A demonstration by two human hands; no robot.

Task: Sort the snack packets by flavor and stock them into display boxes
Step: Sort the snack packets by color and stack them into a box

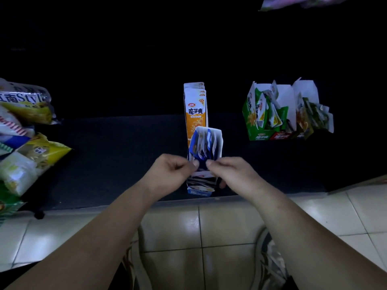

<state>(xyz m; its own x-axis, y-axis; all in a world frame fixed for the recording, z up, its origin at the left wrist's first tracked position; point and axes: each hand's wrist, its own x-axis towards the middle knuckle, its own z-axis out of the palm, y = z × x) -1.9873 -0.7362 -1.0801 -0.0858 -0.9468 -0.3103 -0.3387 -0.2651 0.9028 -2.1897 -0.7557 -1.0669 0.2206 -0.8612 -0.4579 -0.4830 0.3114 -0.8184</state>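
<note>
Blue packets (202, 143) stand in a row inside the blue display box (199, 192) at the dark shelf's (117, 155) front edge. The left hand (167, 172) and right hand (232, 174) meet over them, fingers curled, thumbs pinching the nearest packets. Squaring the row evenly should keep them upright. Behind stands an orange box (195, 109), its contents hidden. Well right, a green box (257, 135) holds tilted green packets (262, 109).

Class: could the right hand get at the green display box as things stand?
Probably yes: only bare counter lies between right hand and green display box, though it's pinching blue packets.
</note>
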